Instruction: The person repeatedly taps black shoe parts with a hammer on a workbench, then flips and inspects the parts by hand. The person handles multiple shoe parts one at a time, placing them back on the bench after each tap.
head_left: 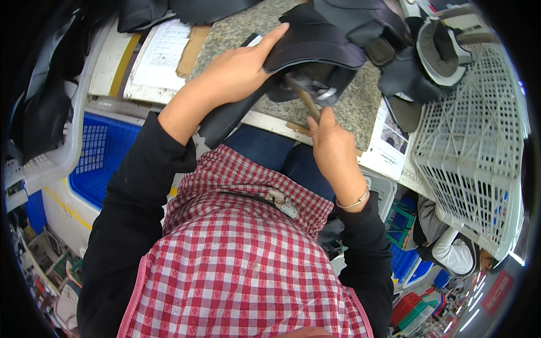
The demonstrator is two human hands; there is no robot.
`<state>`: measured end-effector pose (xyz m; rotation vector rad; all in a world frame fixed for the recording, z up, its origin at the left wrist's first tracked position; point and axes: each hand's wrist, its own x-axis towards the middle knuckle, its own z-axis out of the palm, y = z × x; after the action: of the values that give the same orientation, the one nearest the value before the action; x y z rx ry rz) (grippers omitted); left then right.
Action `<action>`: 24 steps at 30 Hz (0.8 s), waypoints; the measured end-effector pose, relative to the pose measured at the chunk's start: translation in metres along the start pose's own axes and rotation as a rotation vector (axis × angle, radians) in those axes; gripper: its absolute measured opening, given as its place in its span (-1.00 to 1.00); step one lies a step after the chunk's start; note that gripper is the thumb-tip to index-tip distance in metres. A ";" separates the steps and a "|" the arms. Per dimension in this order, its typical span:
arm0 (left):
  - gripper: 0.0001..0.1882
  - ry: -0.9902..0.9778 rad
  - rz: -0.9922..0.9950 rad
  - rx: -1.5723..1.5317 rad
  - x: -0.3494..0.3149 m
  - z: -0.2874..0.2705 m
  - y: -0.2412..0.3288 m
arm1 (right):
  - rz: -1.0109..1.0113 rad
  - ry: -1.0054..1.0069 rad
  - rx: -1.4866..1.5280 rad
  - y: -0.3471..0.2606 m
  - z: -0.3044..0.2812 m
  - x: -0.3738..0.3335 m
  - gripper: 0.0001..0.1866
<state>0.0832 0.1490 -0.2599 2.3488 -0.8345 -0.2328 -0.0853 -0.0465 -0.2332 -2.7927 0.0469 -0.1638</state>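
Note:
A curved black leather piece (315, 40), stitched along its edge, is held over a speckled stone slab (360, 93) on the bench. My left hand (242, 70) grips its left side, the thumb lying on top and the other fingers mostly hidden. My right hand (333, 141) is closed around the wooden handle of a tool (307, 100). The tool's far end reaches under the raised edge of the leather piece. Blur and shadow there hide what kind of tool it is.
More black pieces (360, 22) lie at the back of the bench. To the right stands a white plastic basket (468, 129), with a grey-lined piece (439, 53) by its far rim. Printed sheets (158, 59) lie on the left; a blue crate (93, 169) sits below.

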 end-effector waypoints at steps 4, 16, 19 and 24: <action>-0.34 -0.091 0.010 0.139 0.007 -0.036 0.023 | 0.025 -0.046 0.050 0.000 -0.006 -0.019 -0.76; -0.23 0.044 0.845 0.211 0.055 -0.073 0.130 | 0.254 0.219 0.090 0.040 -0.047 -0.061 -0.73; -0.06 0.041 0.808 0.555 0.033 -0.024 0.101 | 0.300 0.141 0.067 0.061 -0.018 -0.068 -0.69; -0.31 0.394 0.753 0.385 0.048 -0.024 0.044 | 0.278 0.096 0.101 0.058 -0.016 -0.072 -0.72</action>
<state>0.1071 0.1042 -0.2119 2.1050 -1.5673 0.7316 -0.1590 -0.1024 -0.2457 -2.6416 0.4346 -0.2232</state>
